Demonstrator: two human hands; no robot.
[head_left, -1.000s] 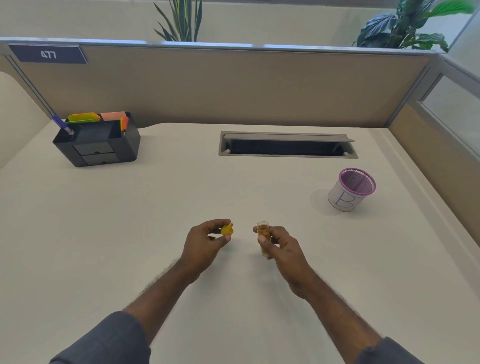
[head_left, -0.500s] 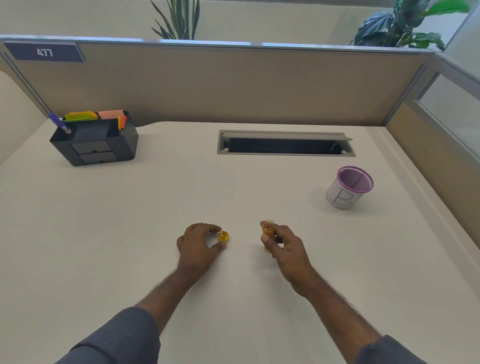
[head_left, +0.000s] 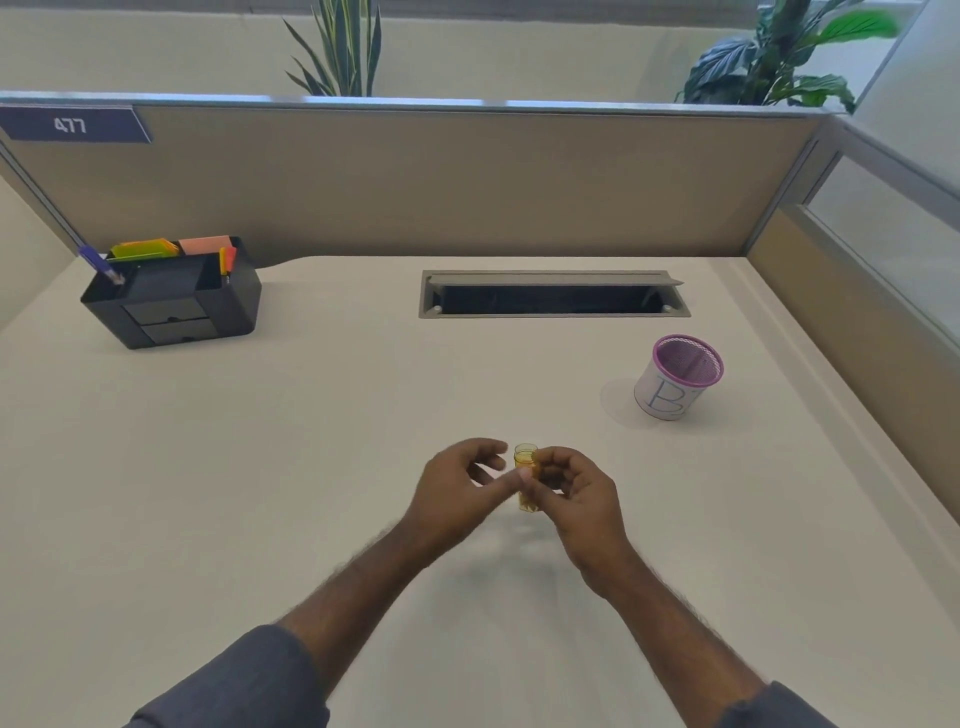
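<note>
Bottle (head_left: 527, 457): a small amber one, see-through, upright and with no cap on its mouth, seen from the head camera in the near middle of the table (head_left: 311, 467). It is held just above the surface, or perhaps resting on it (the base is half hidden, so I cannot tell which).

The right hand (head_left: 576, 493) has its thumb and fingers curled round the lower part of the bottle. That leaves the neck and rim free at the top, which looks like a grip chosen to keep the opening level and reachable.

The left hand (head_left: 457, 488) comes in from nine o'clock of the bottle, fingers loosely spread and half bent, with nothing visible in it. One fingertip reaches to the bottle's side or to the right thumb; motion blur hides which it touches. I judge it is there to steady the bottle or to work at its mouth.

A white mesh cup (head_left: 670, 395) with a purple rim stands at about two o'clock from the hands, well apart, its open top within easy reach of the right arm. At twelve o'clock lies a cable slot (head_left: 550, 299) sunk into the table. At ten o'clock, far off by the partition (head_left: 467, 182), sits a black organizer (head_left: 171, 312) holding pens and coloured notes, out of the working space.
</note>
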